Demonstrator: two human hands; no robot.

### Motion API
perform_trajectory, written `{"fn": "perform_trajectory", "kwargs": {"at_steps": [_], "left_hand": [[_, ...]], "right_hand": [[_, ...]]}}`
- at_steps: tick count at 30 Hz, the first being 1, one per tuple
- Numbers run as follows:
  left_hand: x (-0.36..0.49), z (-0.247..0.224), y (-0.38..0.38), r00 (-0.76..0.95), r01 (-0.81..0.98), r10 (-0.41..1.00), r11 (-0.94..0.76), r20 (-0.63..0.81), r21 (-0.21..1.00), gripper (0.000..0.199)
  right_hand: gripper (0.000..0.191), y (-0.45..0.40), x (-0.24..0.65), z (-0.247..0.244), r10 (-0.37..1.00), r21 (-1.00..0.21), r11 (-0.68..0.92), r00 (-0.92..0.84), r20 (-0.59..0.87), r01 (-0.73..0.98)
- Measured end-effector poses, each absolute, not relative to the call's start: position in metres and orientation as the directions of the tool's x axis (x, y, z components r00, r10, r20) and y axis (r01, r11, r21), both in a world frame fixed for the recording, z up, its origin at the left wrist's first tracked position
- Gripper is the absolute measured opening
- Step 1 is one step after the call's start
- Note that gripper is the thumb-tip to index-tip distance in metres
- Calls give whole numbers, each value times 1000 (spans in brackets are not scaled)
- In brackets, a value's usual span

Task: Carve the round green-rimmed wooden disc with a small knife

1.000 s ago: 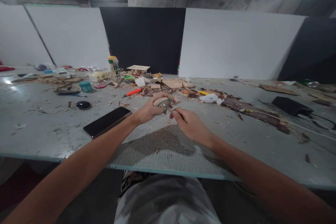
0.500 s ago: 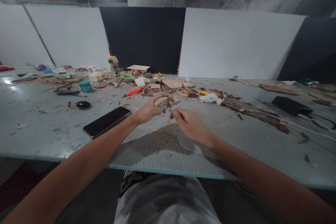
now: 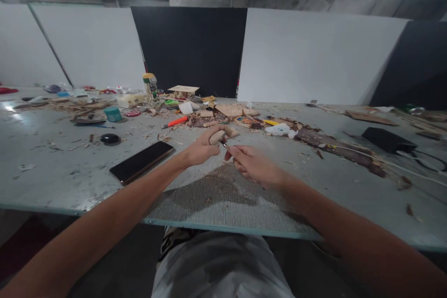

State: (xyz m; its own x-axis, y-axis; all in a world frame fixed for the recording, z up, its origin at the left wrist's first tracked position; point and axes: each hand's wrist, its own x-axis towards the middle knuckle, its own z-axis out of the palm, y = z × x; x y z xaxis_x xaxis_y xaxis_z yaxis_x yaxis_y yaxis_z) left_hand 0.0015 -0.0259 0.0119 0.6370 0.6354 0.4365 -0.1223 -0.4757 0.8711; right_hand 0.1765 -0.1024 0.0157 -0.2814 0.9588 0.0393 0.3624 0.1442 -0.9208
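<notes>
My left hand (image 3: 202,150) is closed around a small pale piece of wood (image 3: 217,138) with a rounded outline, held above the table. My right hand (image 3: 256,166) grips a slim carving tool (image 3: 225,145), its handle mostly hidden by the fingers. The tool's short metal end points at the near side of the wood; whether it touches cannot be made out. Beneath both hands lies a ribbed grey mat or board (image 3: 206,202) with fine brown shavings (image 3: 223,181) on it.
Left of my arm lies a black phone (image 3: 141,162), with a black mouse (image 3: 109,138) beyond it. An orange cutter (image 3: 177,121), wood scraps (image 3: 228,110) and a bottle (image 3: 150,86) stand farther back. To the right are a bark-covered branch (image 3: 335,148) and a black box (image 3: 387,139) with a cable.
The piece of wood has turned in my left hand: its bluish side faced me before, and a pale face shows now. My right hand has shifted slightly, showing more of its curled fingers.
</notes>
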Motion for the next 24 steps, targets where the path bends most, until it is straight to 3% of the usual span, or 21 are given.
{"fn": "perform_trajectory", "kwargs": {"at_steps": [5,9,12,24], "left_hand": [[0,10,-18,696,-366,614,-144,372,920,53],[2,15,-24,698,-473,586,-56,413,879,36],[3,20,-29,700,-501,574,-28,425,865,40],[5,19,-30,695,-478,590,-49,412,877,37]], "right_hand": [[36,-104,173,18,910,-916,363,-273,311,167],[36,-106,177,18,852,-713,523,-299,430,467],[34,-108,180,18,849,-621,526,-326,416,581],[34,-114,174,21,881,-603,473,-347,321,643]]}}
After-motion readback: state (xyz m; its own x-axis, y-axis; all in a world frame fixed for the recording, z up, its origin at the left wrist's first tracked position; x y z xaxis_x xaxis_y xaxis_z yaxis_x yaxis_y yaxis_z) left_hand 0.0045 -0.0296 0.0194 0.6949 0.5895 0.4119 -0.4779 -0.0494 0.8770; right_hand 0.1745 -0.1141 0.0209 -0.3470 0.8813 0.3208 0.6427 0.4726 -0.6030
